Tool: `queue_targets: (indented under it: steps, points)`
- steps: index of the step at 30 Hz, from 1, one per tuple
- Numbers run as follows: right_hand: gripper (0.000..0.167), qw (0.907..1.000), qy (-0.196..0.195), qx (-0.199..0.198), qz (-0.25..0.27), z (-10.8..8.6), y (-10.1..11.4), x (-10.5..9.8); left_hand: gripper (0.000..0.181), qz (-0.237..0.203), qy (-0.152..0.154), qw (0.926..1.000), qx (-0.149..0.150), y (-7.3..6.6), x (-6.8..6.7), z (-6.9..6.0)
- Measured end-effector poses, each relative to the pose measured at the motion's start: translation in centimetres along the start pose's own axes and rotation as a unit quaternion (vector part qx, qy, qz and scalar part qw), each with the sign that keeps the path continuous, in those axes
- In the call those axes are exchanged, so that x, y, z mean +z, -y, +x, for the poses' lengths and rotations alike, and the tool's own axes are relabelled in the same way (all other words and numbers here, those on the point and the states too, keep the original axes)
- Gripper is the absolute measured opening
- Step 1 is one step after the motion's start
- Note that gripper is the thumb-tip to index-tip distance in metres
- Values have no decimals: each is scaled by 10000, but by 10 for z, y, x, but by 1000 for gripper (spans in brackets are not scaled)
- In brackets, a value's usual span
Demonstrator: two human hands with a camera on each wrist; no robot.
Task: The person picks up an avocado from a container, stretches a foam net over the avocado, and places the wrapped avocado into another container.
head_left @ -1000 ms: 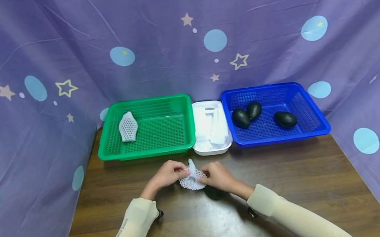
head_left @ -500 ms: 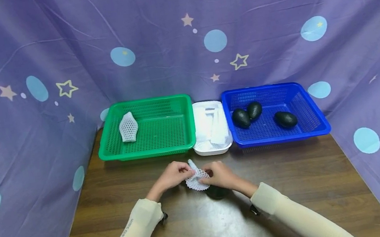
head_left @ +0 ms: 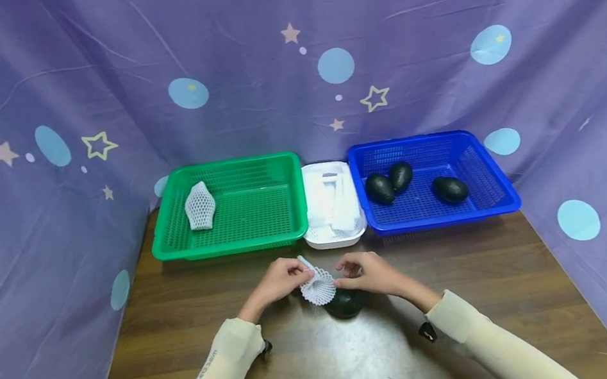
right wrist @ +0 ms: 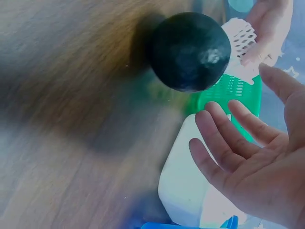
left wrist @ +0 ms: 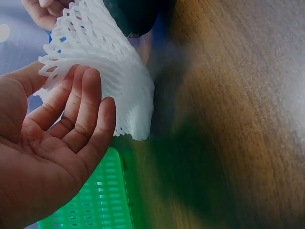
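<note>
The left hand (head_left: 283,279) pinches the rim of a white foam net sleeve (head_left: 318,288), whose mouth is spread wide. In the left wrist view the sleeve (left wrist: 119,81) hangs between thumb and fingers. Beside it the right hand (head_left: 375,273) has its fingers parted, thumb tip near the sleeve's edge; whether they touch is unclear. A dark avocado (head_left: 344,303) lies on the table just below the right hand. The right wrist view shows that avocado (right wrist: 189,51) next to the sleeve, and the right hand (right wrist: 257,152) with spread fingers, not gripping anything.
Behind the hands stand a green basket (head_left: 232,247) holding one net-wrapped item (head_left: 200,206), a white tray (head_left: 337,243) with folded white sleeves, and a blue basket (head_left: 447,219) with several dark avocados (head_left: 450,189). A patterned purple curtain (head_left: 235,37) surrounds the wooden table (head_left: 305,370).
The right hand has let go of the sleeve's rim and moved slightly right, its fingers spreading. The left hand has shifted a little right with the sleeve, whose mouth now faces more openly upward.
</note>
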State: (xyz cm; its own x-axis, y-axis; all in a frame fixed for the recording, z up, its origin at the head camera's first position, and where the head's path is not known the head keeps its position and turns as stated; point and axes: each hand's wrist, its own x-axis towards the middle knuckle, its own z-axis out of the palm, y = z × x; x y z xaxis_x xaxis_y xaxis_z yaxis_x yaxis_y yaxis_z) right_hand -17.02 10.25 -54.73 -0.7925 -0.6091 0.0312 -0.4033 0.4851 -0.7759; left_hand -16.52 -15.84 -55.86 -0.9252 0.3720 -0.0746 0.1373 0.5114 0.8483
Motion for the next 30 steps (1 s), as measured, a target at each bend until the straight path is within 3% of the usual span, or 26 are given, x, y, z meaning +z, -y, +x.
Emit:
queue_targets:
  steps: [8,14,21,30]
  points:
    - [50,9982,531,4,-273,-11,-8,6,15,2,13,10000,-99,-1,0,1]
    - [59,9959,667,170,-589,-16,-13,16,15,61,0,10000,-60,0,1,3]
    - [64,9928,521,157,-1063,-20,-14,24,16,-14,2,10000,-11,1,1,2]
    - [60,9953,83,294,-918,-20,-19,23,17,-153,-32,9999,8,-2,2,0]
